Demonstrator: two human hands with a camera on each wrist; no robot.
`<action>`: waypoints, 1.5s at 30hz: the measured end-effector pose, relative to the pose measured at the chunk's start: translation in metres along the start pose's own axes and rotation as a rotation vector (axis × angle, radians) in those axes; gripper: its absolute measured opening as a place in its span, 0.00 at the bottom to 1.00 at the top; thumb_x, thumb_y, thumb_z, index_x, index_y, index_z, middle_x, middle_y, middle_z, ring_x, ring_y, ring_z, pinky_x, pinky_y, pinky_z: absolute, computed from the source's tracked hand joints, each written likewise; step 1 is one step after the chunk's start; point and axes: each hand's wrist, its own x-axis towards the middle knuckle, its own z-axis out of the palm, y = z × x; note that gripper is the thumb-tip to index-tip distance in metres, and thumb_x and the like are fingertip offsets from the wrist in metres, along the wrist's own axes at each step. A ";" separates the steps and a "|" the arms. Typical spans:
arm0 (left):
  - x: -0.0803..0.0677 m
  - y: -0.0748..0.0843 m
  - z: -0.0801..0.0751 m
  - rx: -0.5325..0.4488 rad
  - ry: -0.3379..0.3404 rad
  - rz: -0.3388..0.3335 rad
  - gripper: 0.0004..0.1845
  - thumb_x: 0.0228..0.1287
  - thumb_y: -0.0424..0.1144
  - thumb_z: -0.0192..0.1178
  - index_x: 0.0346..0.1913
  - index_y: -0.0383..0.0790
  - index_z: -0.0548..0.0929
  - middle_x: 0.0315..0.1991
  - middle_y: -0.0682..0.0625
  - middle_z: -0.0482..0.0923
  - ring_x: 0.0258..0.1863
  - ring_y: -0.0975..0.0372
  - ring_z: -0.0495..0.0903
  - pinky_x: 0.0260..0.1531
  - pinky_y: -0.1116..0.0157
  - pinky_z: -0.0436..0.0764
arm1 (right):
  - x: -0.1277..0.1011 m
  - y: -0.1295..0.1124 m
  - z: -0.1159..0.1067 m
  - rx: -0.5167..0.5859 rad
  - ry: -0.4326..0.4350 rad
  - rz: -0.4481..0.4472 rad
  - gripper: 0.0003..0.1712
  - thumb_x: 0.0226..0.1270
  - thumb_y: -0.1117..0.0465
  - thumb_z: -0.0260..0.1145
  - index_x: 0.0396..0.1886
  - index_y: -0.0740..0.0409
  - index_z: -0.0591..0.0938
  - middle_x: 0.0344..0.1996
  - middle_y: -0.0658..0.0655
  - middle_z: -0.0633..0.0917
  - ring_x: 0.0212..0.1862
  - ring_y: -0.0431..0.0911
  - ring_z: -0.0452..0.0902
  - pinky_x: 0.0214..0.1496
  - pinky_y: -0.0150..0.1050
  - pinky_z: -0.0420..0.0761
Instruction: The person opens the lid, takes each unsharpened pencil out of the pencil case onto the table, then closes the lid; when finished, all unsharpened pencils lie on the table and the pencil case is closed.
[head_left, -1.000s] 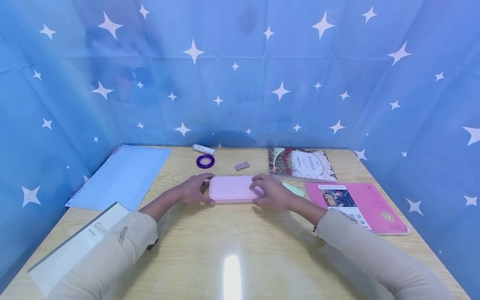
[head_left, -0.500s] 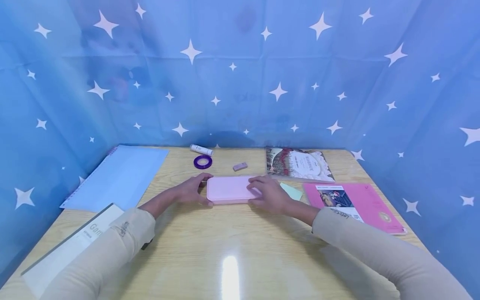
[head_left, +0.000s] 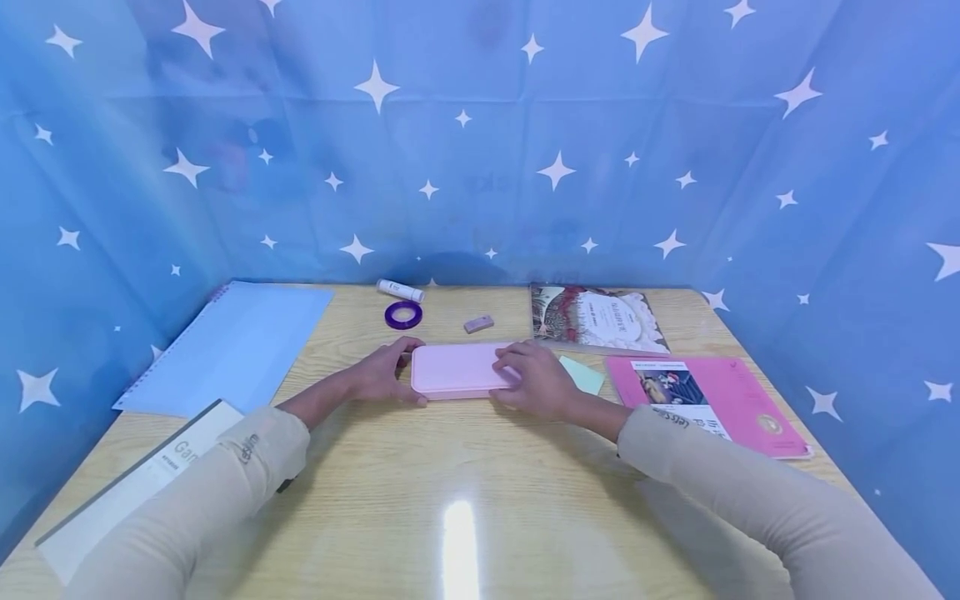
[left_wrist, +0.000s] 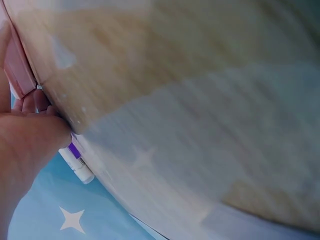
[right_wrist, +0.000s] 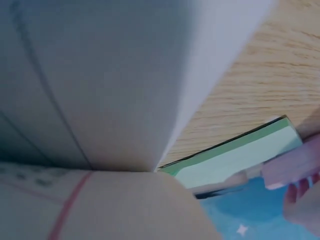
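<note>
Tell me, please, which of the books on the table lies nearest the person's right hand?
The pink-covered book, just beside the right hand's wrist; the illustrated book lies farther back, the others far left.

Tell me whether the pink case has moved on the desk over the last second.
No. The pink case lies as far from the purple tape ring and the eraser as before; only the camera shifted.

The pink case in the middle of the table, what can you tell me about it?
The pink case is a flat, closed, rounded rectangle, smooth like plastic, lying lengthwise on the wooden table. The left hand grips its left end; the right hand rests over its right end. A green notepad lies just right of it.
</note>
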 end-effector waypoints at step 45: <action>0.001 -0.003 0.002 0.028 0.052 0.025 0.50 0.43 0.45 0.81 0.68 0.36 0.64 0.60 0.38 0.73 0.55 0.50 0.73 0.56 0.53 0.74 | 0.009 0.019 0.012 0.188 -0.186 0.238 0.54 0.45 0.41 0.79 0.71 0.58 0.70 0.67 0.56 0.74 0.66 0.53 0.67 0.65 0.53 0.71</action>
